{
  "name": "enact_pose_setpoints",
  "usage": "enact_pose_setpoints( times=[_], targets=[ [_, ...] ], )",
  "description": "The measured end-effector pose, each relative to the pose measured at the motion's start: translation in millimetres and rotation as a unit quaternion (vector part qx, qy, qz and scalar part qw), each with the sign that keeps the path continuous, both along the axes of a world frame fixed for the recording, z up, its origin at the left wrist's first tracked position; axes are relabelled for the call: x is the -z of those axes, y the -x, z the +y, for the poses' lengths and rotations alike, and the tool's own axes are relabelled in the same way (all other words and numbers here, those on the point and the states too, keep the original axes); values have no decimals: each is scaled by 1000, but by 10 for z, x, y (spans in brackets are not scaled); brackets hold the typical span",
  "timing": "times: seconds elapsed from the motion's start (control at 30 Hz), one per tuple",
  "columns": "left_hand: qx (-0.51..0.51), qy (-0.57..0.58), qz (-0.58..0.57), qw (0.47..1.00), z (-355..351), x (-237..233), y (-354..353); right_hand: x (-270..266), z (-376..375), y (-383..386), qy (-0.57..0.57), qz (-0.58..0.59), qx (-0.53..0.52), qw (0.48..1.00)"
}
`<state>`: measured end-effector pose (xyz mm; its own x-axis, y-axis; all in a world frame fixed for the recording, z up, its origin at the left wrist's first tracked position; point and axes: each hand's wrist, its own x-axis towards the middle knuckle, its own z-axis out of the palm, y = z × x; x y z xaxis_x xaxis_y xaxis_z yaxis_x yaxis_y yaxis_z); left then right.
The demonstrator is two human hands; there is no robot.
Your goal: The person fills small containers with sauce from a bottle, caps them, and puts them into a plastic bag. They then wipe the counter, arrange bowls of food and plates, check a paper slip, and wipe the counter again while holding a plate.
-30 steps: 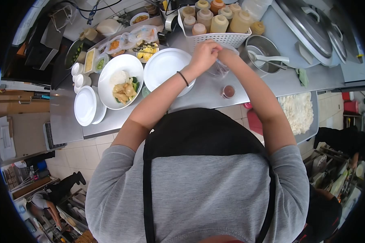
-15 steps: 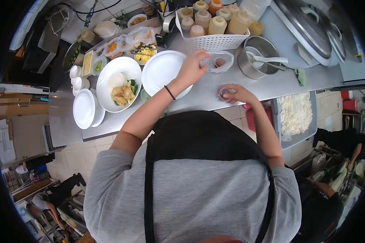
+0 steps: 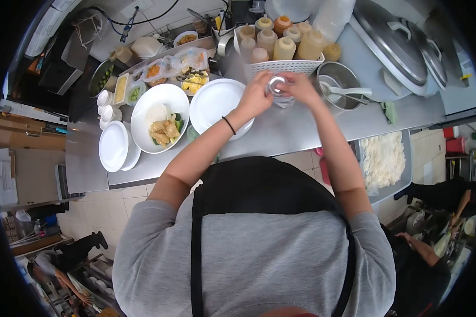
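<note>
Clear plastic cup [image 3: 276, 84], just body-side of the white basket [image 3: 291, 66], is pinched between the curled left hand [image 3: 255, 97] and right hand [image 3: 302, 89].

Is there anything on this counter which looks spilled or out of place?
No spill or damage stands out. Only the green cloth looks slightly untidy, crumpled near the counter edge, right of the steel pot.

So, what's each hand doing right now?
Left hand: fingers closed around one side of a small, round, clear plastic cup.
Right hand: fingers closed on the same cup's other side.
</note>
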<state>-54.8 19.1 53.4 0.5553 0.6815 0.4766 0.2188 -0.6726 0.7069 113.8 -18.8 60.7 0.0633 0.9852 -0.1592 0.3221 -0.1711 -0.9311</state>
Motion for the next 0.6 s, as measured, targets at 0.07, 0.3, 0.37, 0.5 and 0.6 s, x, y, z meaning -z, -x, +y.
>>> enact_pose_setpoints(
  times=[0.07,0.3,0.37,0.5,0.6],
  targets=[
    [-16,-80,-9,997,79,134,-62,354,277,57,28,-123,-3,992],
    [25,-9,33,999,-45,-81,-90,735,716,97,-126,-406,-184,886],
    [22,-13,24,999,-88,-126,-80,710,699,141,-98,-447,-193,868],
    [29,-24,-9,999,-58,-147,-58,1911,1134,-226,-100,-436,-136,884],
    [44,17,-24,999,-44,-305,101,851,653,47,-84,-519,-128,841]
  ],
)
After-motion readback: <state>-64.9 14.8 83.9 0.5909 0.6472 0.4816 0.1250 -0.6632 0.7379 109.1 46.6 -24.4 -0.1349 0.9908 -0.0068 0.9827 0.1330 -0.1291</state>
